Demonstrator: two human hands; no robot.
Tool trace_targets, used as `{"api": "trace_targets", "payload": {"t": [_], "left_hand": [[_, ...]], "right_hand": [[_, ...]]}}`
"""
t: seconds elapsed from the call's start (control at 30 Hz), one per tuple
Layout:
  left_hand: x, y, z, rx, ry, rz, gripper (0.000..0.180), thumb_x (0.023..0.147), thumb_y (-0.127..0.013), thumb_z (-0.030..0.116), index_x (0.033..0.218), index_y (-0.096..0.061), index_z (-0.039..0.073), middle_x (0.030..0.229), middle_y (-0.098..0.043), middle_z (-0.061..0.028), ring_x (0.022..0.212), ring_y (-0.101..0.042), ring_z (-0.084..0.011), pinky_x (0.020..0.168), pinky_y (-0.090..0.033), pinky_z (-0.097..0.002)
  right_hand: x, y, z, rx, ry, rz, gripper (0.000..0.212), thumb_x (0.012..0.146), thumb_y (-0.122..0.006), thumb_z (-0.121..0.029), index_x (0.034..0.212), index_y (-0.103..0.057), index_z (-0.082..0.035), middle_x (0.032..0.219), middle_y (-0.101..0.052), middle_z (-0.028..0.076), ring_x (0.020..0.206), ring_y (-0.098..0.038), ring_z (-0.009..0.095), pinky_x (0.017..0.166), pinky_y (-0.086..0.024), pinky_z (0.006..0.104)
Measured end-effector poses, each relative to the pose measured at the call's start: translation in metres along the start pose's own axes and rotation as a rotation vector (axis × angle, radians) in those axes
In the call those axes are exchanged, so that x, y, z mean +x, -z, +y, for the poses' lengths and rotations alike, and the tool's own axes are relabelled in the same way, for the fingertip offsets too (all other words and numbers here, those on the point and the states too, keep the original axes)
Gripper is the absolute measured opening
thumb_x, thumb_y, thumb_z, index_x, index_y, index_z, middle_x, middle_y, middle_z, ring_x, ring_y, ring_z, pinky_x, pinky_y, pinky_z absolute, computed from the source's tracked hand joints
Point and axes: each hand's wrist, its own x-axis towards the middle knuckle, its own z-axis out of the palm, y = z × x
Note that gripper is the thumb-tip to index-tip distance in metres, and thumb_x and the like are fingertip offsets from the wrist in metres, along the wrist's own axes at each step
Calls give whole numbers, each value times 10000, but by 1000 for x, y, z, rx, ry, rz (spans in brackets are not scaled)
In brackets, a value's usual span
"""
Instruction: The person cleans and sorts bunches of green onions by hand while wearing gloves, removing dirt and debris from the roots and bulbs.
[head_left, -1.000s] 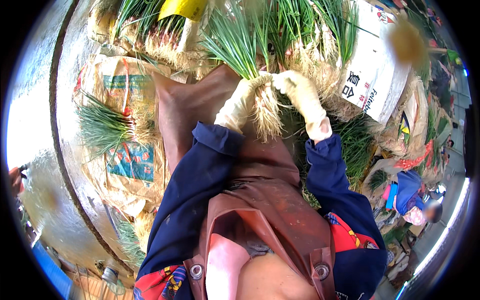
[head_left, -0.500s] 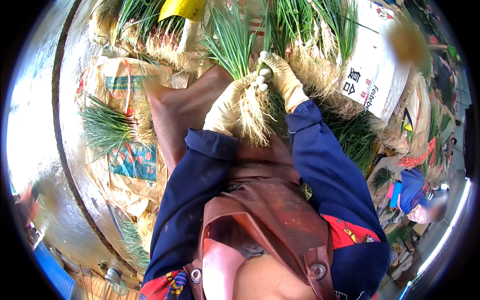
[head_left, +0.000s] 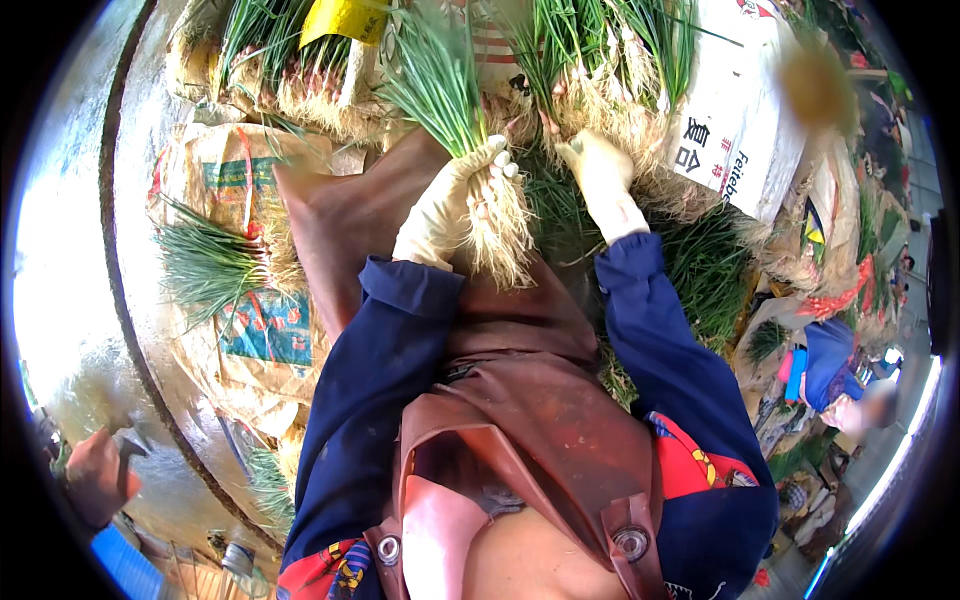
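Note:
My gloved left hand [head_left: 440, 208] is wrapped round a bunch of green onions [head_left: 440, 85] just above the roots. Their leaves fan upward, and the pale roots [head_left: 497, 225] hang below the fist over my brown apron [head_left: 510, 420]. To the right, my gloved right hand [head_left: 600, 178] is closed, its fingertips pinching at the bulb ends of a few green onion stalks [head_left: 545, 112] at the near edge of the pile. The undersides of those fingers are partly hidden.
More green onions [head_left: 625, 70] lie in rows ahead, beside a white printed sack [head_left: 735, 110]. On the left, a small bunch [head_left: 210, 255] rests on a tan sack [head_left: 320, 150]. Loose greens [head_left: 705, 270] lie under my right forearm. Another person [head_left: 835, 370] is at far right.
My right hand has left the held bunch and moved right and down to the pile's edge. The left hand keeps its hold, shifted slightly left. A blurred hand shows larger at lower left.

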Motion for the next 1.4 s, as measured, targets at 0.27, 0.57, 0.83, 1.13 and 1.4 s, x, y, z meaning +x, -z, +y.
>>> {"api": "trace_targets", "payload": {"t": [0.27,0.57,0.83,1.13,1.4], "left_hand": [[36,15,-1,363,-109,50,268,896,-567,141,1137,-566,24,812,-640,-30,694,-621,-130,552,-525,-242],[50,10,-17,486,-117,251,187,814,-675,158,909,-655,-2,619,-580,8,444,-481,-66,393,-371,-201],[39,2,-10,533,-73,167,223,849,-627,188,1007,-633,32,708,-622,-9,444,-515,-80,345,-388,-211],[13,14,2,55,206,-82,287,848,-571,72,1106,-549,-54,795,-607,-74,737,-590,-152,677,-509,-256],[2,-10,-1,2,-109,-108,348,874,-556,90,1192,-470,-22,793,-560,-38,753,-579,-181,891,-480,-355]], "right_hand": [[1,25,-15,-36,203,166,195,790,-634,-299,879,-630,-125,743,-624,63,673,-608,275,587,-472,382],[-33,39,-26,862,304,-41,121,853,-608,-213,888,-645,-103,801,-646,38,685,-608,141,622,-484,277],[74,1,-30,1069,161,-426,174,874,-610,-256,834,-631,-88,644,-566,-13,599,-490,74,574,-418,254],[23,45,26,149,246,-124,264,898,-501,-374,855,-581,-126,854,-622,56,751,-579,210,671,-438,367],[1,7,6,-214,214,-77,426,710,-671,-533,762,-626,-113,669,-631,58,568,-613,212,514,-477,334]]}}
